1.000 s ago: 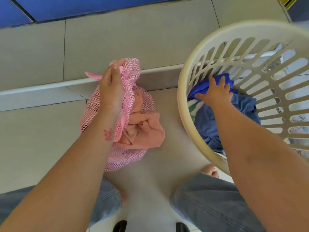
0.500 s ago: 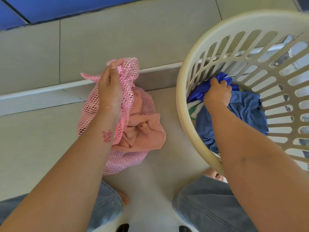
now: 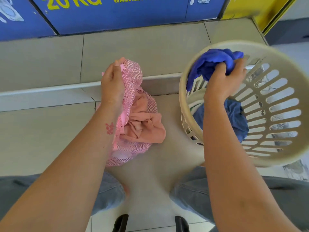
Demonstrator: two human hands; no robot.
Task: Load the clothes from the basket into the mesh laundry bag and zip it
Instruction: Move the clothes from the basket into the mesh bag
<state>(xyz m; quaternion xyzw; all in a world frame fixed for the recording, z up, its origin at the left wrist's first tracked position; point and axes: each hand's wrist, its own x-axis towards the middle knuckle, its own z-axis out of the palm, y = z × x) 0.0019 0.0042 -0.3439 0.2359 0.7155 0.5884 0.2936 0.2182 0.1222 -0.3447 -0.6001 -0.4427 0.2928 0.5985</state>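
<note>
Denim-clad knees (image 3: 107, 190) sit nearest the camera, one at each side of the lower frame, with pale floor tiles (image 3: 41, 134) between them. I read two dark objects (image 3: 120, 222) at the bottom edge; what they are cannot be told.

Beyond the knees, the pink mesh laundry bag (image 3: 132, 144) rests on the floor, just below the raised step edge (image 3: 50, 91) that crosses the floor from left to right. My left hand (image 3: 112, 82) is clamped on the bag's upper rim, pinching the mesh and holding the mouth up. A salmon-pink garment (image 3: 143, 126) lies in the bag's opening, partly spilling over its right side. A red mark (image 3: 109, 128) shows on the left forearm.

To the right of the bag, well clear of it, the cream slotted basket (image 3: 275, 114) is tilted with its mouth toward the camera. My right hand (image 3: 224, 79) is closed on a bright blue garment (image 3: 215, 62), held bunched at the basket's upper-left rim, with a fold trailing down over the rim. A darker blue garment (image 3: 237, 118) lies inside the basket, below the right wrist. A strip of white and green cloth shows beside it; detail is too small to tell.

Farthest away, a blue panel (image 3: 117, 15) with yellow lettering reading "20 KG" and "WASHER" spans the far edge of the floor, and a yellow panel (image 3: 242, 7) stands at the far right corner.
</note>
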